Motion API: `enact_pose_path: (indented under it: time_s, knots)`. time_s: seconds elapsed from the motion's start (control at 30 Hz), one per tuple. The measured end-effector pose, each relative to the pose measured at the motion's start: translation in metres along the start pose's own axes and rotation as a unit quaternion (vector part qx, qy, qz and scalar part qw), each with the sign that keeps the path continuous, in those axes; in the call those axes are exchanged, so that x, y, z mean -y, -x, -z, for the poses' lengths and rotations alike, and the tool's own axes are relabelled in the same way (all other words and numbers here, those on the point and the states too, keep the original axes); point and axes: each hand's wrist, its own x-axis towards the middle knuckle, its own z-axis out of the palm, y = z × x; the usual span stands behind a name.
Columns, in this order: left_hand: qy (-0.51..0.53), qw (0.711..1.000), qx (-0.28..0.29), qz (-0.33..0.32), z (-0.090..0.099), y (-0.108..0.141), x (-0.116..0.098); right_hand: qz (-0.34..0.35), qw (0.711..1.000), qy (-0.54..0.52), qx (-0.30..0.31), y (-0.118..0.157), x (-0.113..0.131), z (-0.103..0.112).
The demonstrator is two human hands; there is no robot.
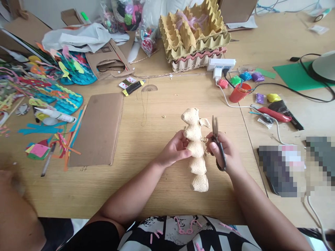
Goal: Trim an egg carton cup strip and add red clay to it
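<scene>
A cream-coloured strip of egg carton (196, 149), a row of several bumpy cups, stands lengthwise before me over the table. My left hand (176, 149) is closed on its left side, thumb across the front of a middle cup. In my right hand (223, 150) is a pair of dark-handled scissors (215, 130), its blades pointing away from me. The right fingertips lie close to the strip's right edge, where ragged trimmings hang; whether they touch it I cannot tell. Behind the strip lies a small cut scrap (205, 122).
Stacked egg trays (199, 55) stand at the back beside a power strip (221, 64). Brown cardboard (95, 130), paper scraps and a pen (48, 160) are on the left. To the right are a red cup (238, 93), clay packets, cables and a red-handled cutter (276, 114). Another person's arm (18, 212) rests at left.
</scene>
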Motion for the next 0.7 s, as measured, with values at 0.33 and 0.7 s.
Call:
enact_pose_path:
  time_s: [0.33, 0.7]
  knots:
    - [-0.153, 0.988, -0.007, 0.019, -0.001, 0.004, 0.009, -0.122, 0.957, -0.262, 0.008, 0.001, 0.0, -0.021]
    - [-0.094, 0.992, -0.078, -0.024, -0.005, 0.0, 0.006, -0.152, 0.948, -0.271, 0.065, 0.011, 0.0, -0.042]
